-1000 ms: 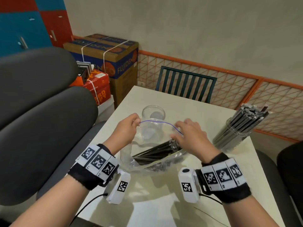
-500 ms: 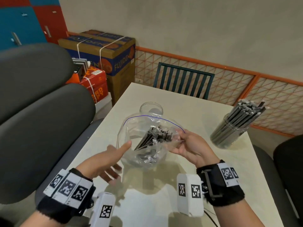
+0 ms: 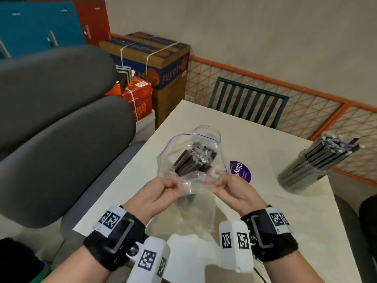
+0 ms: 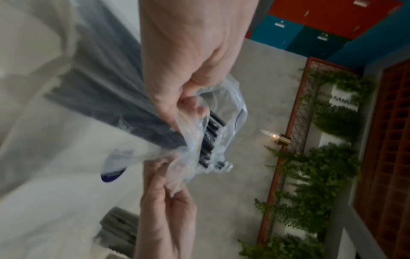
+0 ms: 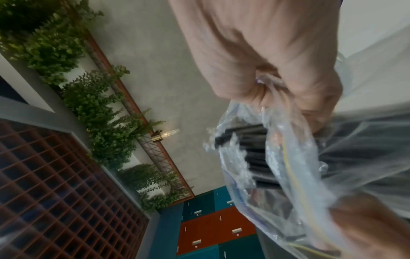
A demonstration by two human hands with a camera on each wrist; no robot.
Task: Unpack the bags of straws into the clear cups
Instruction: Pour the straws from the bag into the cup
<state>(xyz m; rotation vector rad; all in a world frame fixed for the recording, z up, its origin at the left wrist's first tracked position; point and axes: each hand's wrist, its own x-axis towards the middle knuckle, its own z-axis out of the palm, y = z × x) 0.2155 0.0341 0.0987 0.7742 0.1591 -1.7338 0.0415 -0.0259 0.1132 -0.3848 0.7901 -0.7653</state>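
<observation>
A clear zip bag [image 3: 189, 160] holding a bundle of black straws [image 3: 193, 158] is held upright above the white table [image 3: 285, 211]. My left hand [image 3: 163, 190] pinches the bag's near edge on the left, and my right hand [image 3: 228, 185] pinches it on the right. The bag's mouth with its blue zip line gapes open, facing away from me. An empty clear cup [image 3: 212, 132] stands behind the bag, mostly hidden by it. A second clear cup [image 3: 302, 172], packed with black straws, stands at the right. Both wrist views show fingers [image 4: 188, 103] and fingers [image 5: 310, 105] curled on the bag film.
A purple label [image 3: 240, 170] lies on the table beside my right hand. Grey chair backs [image 3: 57, 129] crowd the left side. A green slatted chair [image 3: 248, 101] stands at the far table edge. Cardboard boxes [image 3: 151, 60] sit beyond the left corner.
The bag has been lifted and tipped upright. My left hand, which had let go and hung open, came back and pinched the bag's near edge next to my right hand.
</observation>
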